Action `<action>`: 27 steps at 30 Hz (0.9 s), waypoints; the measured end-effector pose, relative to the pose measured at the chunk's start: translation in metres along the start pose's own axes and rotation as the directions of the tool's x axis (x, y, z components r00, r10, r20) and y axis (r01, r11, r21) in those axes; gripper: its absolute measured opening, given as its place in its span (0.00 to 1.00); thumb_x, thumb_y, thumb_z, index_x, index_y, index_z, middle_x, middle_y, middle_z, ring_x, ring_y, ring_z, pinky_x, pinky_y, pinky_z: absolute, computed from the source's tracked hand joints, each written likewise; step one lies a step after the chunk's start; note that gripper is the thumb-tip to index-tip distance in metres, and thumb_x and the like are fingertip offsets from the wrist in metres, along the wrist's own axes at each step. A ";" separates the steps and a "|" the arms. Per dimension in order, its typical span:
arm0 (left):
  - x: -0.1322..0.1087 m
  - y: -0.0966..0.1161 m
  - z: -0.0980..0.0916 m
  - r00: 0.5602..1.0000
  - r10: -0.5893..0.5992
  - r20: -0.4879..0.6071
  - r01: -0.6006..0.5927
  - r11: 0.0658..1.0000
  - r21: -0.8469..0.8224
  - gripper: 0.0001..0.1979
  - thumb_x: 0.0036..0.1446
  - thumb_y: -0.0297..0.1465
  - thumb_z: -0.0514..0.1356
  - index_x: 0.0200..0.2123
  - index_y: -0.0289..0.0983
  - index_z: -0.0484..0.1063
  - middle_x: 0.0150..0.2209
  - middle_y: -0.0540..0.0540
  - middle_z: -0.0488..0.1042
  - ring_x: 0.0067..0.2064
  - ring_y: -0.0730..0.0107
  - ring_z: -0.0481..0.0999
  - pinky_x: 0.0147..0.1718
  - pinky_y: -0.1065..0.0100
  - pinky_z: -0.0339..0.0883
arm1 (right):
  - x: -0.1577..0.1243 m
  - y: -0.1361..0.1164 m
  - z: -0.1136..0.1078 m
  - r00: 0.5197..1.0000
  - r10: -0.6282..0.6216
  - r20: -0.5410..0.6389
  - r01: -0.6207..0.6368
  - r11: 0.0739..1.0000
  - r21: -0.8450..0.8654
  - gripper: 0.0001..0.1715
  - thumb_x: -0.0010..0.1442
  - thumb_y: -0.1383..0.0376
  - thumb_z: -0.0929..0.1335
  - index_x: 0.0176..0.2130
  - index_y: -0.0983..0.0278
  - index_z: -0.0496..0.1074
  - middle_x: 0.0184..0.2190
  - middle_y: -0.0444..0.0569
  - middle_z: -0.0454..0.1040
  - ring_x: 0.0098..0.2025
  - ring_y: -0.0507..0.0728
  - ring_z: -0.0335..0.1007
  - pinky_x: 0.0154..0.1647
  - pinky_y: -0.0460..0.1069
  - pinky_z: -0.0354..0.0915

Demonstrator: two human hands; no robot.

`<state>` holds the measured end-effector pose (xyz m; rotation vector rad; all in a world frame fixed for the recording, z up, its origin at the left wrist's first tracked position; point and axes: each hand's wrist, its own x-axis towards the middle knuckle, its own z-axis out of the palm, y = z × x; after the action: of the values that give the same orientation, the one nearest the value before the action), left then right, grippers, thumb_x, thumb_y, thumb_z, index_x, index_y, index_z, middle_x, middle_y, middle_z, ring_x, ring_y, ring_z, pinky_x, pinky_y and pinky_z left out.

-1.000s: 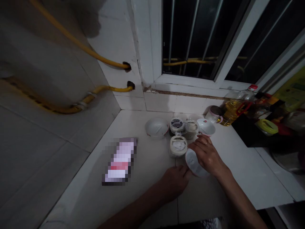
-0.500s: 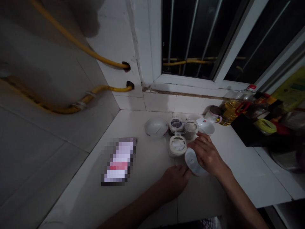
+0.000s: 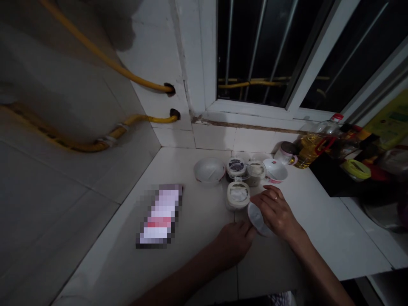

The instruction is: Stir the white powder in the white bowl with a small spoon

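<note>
A small white round bowl (image 3: 256, 216) is between my hands at the front of the counter, its right part covered by my right hand. My left hand (image 3: 237, 243) has its fingers closed at the bowl's lower left edge. Over the top and right side of the bowl, my right hand (image 3: 277, 212), with a ring on one finger, curls its fingers onto the rim. Just behind the bowl stands a clear jar with a pale lid (image 3: 238, 194). Two similar jars, one with dark contents (image 3: 236, 166) and one paler (image 3: 256, 170), stand farther back.
A shallow bowl (image 3: 209, 171) sits left of the jars, and another white bowl (image 3: 276, 170) to their right. A phone (image 3: 161, 216) with a lit, blurred screen lies at left. A lidded mug (image 3: 286, 153) and an oil bottle (image 3: 314, 144) stand by the window wall.
My right hand's fingers have shifted slightly on the bowl, the upper ones coming down a little. Less of the bowl shows now. My left hand stays almost where it was.
</note>
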<state>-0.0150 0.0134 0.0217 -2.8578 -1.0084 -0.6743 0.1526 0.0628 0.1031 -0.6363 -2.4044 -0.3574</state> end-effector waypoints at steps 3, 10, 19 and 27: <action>0.000 0.000 0.002 1.000 0.002 -0.004 -0.002 1.000 0.005 0.07 0.60 0.23 0.49 0.37 0.35 0.65 0.29 0.45 0.71 0.30 0.66 0.72 0.26 0.69 0.66 | -0.016 -0.001 0.006 0.999 -0.016 -0.051 0.014 1.000 -0.024 0.21 0.62 0.76 0.60 0.52 0.65 0.67 0.35 0.51 0.78 0.37 0.56 0.70 0.47 0.58 0.67; -0.001 -0.001 0.004 1.000 0.010 -0.030 -0.010 1.000 0.007 0.05 0.58 0.22 0.51 0.37 0.34 0.64 0.29 0.46 0.70 0.29 0.65 0.72 0.25 0.68 0.66 | -0.038 0.001 0.011 0.999 -0.044 -0.029 0.043 0.998 -0.037 0.22 0.64 0.75 0.59 0.56 0.67 0.65 0.43 0.54 0.78 0.42 0.57 0.72 0.48 0.56 0.67; -0.001 -0.001 0.004 1.000 0.000 -0.030 0.000 1.000 0.004 0.07 0.60 0.22 0.49 0.36 0.35 0.65 0.28 0.47 0.70 0.28 0.66 0.72 0.25 0.68 0.66 | -0.037 0.002 0.013 0.991 0.062 -0.119 -0.051 0.994 0.096 0.23 0.61 0.76 0.62 0.54 0.64 0.67 0.41 0.53 0.79 0.40 0.56 0.73 0.45 0.55 0.67; -0.003 -0.001 0.003 0.998 0.010 -0.059 -0.010 1.000 -0.001 0.09 0.61 0.22 0.47 0.38 0.34 0.66 0.29 0.45 0.71 0.28 0.66 0.72 0.25 0.69 0.67 | -0.032 -0.001 0.001 0.574 0.819 -0.019 -0.647 0.467 0.602 0.08 0.60 0.62 0.67 0.35 0.62 0.75 0.26 0.47 0.79 0.28 0.56 0.75 0.29 0.48 0.69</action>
<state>-0.0161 0.0128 0.0175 -2.8245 -0.9855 -0.7535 0.1734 0.0508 0.0824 -1.1762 -1.5574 0.5643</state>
